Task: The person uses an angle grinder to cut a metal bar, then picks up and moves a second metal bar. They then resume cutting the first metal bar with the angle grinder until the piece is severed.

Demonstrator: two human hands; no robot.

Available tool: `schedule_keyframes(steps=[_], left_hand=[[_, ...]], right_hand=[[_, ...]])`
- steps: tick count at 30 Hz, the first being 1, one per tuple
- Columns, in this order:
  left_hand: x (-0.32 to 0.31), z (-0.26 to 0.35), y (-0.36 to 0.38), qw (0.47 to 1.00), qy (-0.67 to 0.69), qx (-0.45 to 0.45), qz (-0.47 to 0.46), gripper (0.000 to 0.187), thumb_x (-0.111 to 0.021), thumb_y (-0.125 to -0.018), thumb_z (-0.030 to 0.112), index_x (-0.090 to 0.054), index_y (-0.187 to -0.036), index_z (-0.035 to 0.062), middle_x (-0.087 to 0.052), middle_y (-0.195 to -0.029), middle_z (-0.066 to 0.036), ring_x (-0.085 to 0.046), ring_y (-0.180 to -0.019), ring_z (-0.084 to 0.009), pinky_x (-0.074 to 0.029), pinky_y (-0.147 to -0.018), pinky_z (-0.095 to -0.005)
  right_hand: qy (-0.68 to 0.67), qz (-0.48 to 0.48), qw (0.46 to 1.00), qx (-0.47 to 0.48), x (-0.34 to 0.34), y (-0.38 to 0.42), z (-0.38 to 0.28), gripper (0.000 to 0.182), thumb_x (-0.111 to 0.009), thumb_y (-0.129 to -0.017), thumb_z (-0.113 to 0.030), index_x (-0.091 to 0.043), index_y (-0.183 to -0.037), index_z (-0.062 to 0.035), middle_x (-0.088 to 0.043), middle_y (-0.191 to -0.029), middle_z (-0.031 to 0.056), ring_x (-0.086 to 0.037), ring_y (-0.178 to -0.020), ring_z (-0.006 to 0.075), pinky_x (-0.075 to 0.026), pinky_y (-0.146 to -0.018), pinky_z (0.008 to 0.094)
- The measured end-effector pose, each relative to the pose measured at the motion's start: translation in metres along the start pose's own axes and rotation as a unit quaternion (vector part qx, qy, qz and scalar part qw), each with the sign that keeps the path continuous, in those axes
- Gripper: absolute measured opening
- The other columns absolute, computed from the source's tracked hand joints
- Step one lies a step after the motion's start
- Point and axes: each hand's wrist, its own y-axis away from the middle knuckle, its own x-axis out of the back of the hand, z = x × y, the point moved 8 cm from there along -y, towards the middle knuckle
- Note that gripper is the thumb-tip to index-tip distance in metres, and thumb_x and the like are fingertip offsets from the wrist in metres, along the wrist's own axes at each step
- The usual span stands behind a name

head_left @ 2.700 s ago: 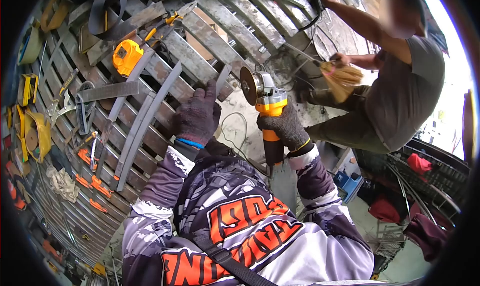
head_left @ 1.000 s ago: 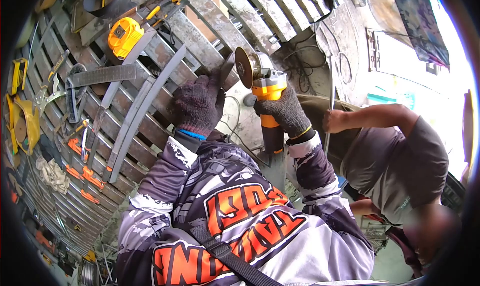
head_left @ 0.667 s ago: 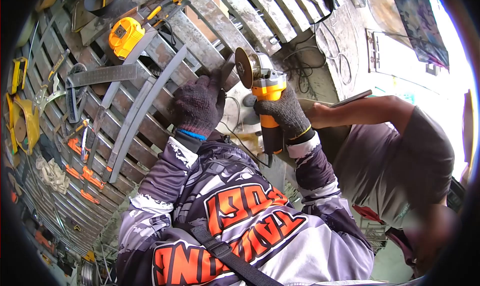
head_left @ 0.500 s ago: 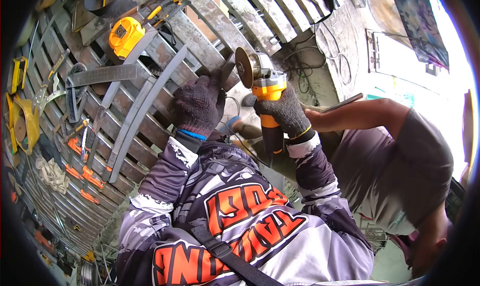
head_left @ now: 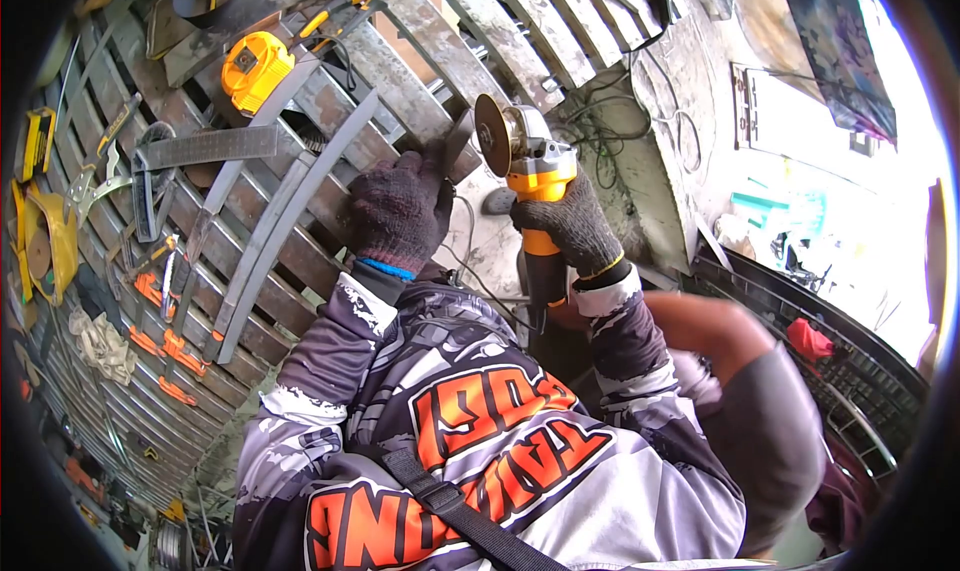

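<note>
Wearing a dark knit glove, my right hand [head_left: 575,226] grips a yellow and black angle grinder [head_left: 545,176]. Its thin brown disc [head_left: 492,136] faces left, a short way from a small dark flat metal piece [head_left: 459,139]. My left hand [head_left: 395,211], also gloved, is closed around the lower end of that piece at the edge of the slatted metal table [head_left: 415,21]. Most of its fingertips are hidden behind the glove. Two long flat metal strips [head_left: 295,226] lie on the slats left of my left hand.
On the table are a yellow tape measure [head_left: 258,71], a metal square [head_left: 205,151], pliers [head_left: 350,11], orange-tipped clamps [head_left: 180,351] and a crumpled cloth [head_left: 100,346]. Cables [head_left: 600,136] lie on the floor beyond. Another person [head_left: 760,421] is close at my right.
The other person has moved down and back along my right side, uncovering a dark rack and a red item. My hands, the grinder and the metal piece have hardly moved.
</note>
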Motion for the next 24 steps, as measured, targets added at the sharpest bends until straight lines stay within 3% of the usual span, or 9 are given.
schedule_keyframes(steps=[6,16,18,22,24], left_hand=[[0.005,0.002,-0.002,1.000,0.006,-0.001,0.015,0.050,-0.070,-0.090,0.032,-0.063,-0.133,0.0066,-0.064,-0.090,-0.013,-0.068,-0.081,-0.0340,-0.051,-0.069,-0.0506],[-0.001,0.000,0.002,1.000,-0.004,0.013,0.012,0.048,-0.066,-0.093,0.036,-0.063,-0.134,0.0094,-0.064,-0.094,-0.012,-0.067,-0.080,-0.0340,-0.049,-0.069,-0.0518],[-0.003,0.000,0.003,1.000,-0.020,0.012,0.010,0.046,-0.065,-0.094,0.036,-0.064,-0.133,0.0112,-0.062,-0.095,-0.011,-0.067,-0.080,-0.0336,-0.048,-0.068,-0.0520],[-0.005,-0.001,0.004,1.000,-0.021,0.012,0.008,0.045,-0.065,-0.094,0.036,-0.065,-0.132,0.0118,-0.061,-0.095,-0.010,-0.066,-0.080,-0.0333,-0.047,-0.068,-0.0514],[-0.007,-0.002,0.003,0.999,-0.006,0.029,-0.027,0.058,-0.069,-0.091,0.033,-0.061,-0.143,0.0087,-0.066,-0.101,-0.017,-0.067,-0.089,-0.0387,-0.052,-0.076,-0.0530]], right_hand=[[0.003,0.013,0.999,0.033,0.003,0.001,0.001,0.065,-0.090,-0.065,-0.009,-0.059,-0.121,-0.0051,-0.067,-0.103,0.0047,-0.066,-0.089,0.0169,-0.057,-0.081,0.0339],[0.019,0.013,1.000,-0.003,0.002,0.006,-0.003,0.063,-0.089,-0.065,-0.007,-0.061,-0.121,-0.0036,-0.070,-0.102,0.0065,-0.068,-0.089,0.0181,-0.058,-0.080,0.0341],[0.033,0.025,0.999,0.035,0.004,0.006,-0.005,0.052,-0.085,-0.071,-0.004,-0.064,-0.118,-0.0002,-0.074,-0.094,0.0089,-0.074,-0.081,0.0199,-0.062,-0.078,0.0352],[0.040,0.015,0.999,0.030,0.003,0.006,-0.005,0.053,-0.085,-0.071,-0.004,-0.063,-0.119,-0.0002,-0.074,-0.094,0.0087,-0.074,-0.081,0.0199,-0.062,-0.077,0.0352],[0.036,0.013,0.999,0.031,0.002,0.006,-0.006,0.052,-0.085,-0.071,-0.004,-0.063,-0.118,-0.0002,-0.073,-0.093,0.0086,-0.074,-0.080,0.0200,-0.062,-0.077,0.0352]])
